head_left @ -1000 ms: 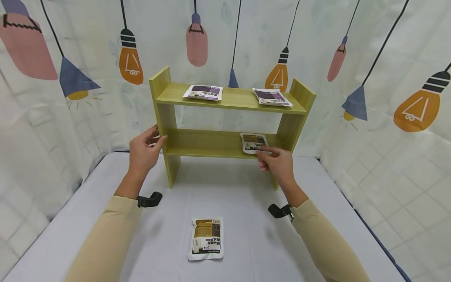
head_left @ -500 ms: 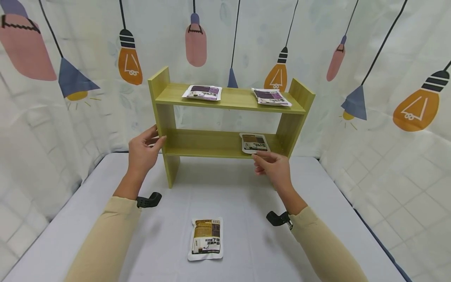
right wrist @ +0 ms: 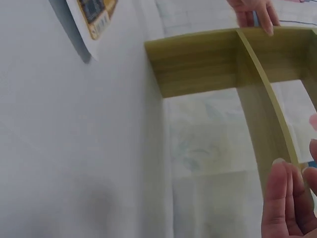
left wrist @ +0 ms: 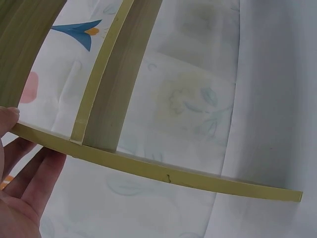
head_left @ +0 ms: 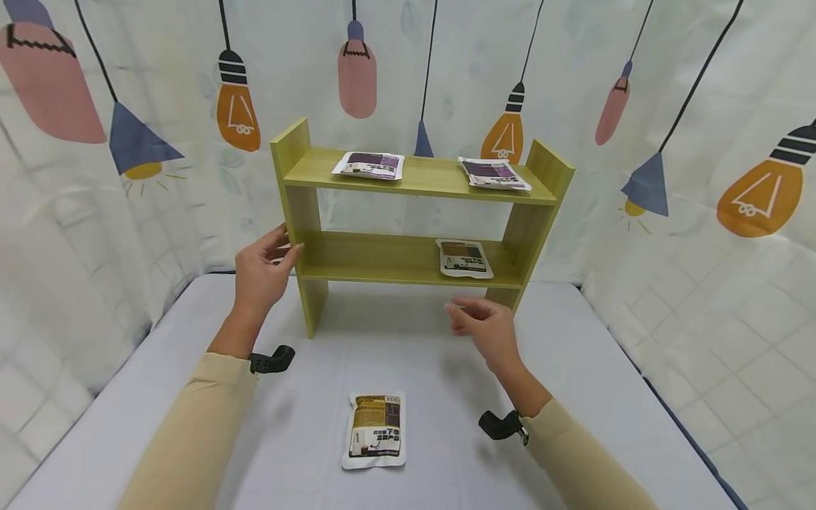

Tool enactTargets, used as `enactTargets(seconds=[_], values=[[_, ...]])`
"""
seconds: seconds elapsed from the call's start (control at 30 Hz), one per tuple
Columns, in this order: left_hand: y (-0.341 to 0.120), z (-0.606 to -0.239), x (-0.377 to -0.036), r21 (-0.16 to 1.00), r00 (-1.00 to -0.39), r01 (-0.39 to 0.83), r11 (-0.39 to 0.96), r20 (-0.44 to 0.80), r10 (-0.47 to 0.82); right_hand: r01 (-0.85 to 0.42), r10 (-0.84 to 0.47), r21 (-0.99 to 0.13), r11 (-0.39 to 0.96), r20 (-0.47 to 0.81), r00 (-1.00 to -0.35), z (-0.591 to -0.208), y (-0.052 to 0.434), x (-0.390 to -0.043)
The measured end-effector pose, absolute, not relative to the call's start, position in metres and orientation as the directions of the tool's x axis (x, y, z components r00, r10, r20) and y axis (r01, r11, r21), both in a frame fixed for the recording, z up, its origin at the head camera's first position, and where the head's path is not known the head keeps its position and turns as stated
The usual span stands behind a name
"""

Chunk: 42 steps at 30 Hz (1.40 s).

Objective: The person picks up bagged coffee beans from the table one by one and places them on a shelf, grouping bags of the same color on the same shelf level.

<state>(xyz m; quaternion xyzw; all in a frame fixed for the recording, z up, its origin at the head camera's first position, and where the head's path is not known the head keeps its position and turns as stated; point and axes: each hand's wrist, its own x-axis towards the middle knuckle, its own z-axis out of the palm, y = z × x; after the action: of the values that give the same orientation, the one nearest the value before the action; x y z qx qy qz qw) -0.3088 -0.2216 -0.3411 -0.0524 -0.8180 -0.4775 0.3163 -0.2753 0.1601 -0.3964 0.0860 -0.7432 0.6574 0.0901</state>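
A yellow-green wooden shelf (head_left: 408,258) stands on the grey table (head_left: 574,397). My left hand (head_left: 279,249) grips its left side panel, thumb on the front edge and fingers behind; the left wrist view shows that hand (left wrist: 20,198) against the panel's edge (left wrist: 148,168). My right hand (head_left: 465,316) hovers in front of the shelf, below the lower board, fingers relaxed and holding nothing. A brown packet (head_left: 464,257) lies on the lower board at the right. A yellow-brown packet (head_left: 376,430) lies on the table between my forearms; it also shows in the right wrist view (right wrist: 94,15).
Two purple packets (head_left: 368,165) (head_left: 494,173) lie on the top board. A white curtain (head_left: 701,212) printed with light bulbs hangs close behind and to both sides. The table edge runs along the right (head_left: 676,425).
My right hand has let go of the brown packet on the lower board and drawn back down and left. The packet stays on the board. My left hand has not moved.
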Motion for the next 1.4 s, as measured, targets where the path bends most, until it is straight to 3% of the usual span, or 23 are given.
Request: enactTargets(seconds=[0.43,0.73,1.4], values=[[-0.224,-0.341,-0.309,0.752,-0.792,0.389,0.533,0.568,-0.223,-0.121,-0.042,-0.973,0.198,0.115,-0.993,-0.426,0.143,-0.244],[-0.222,-0.343,-0.309,0.751,-0.79,0.398,0.527,0.573,-0.219,-0.061,-0.085,-0.982,0.177,0.047,-0.995,-0.443,0.138,-0.228],[-0.223,-0.342,-0.308,0.753,-0.801,0.395,0.527,0.563,-0.204,0.014,-0.276,-0.967,0.256,-0.087,-0.957,-0.455,0.118,-0.196]])
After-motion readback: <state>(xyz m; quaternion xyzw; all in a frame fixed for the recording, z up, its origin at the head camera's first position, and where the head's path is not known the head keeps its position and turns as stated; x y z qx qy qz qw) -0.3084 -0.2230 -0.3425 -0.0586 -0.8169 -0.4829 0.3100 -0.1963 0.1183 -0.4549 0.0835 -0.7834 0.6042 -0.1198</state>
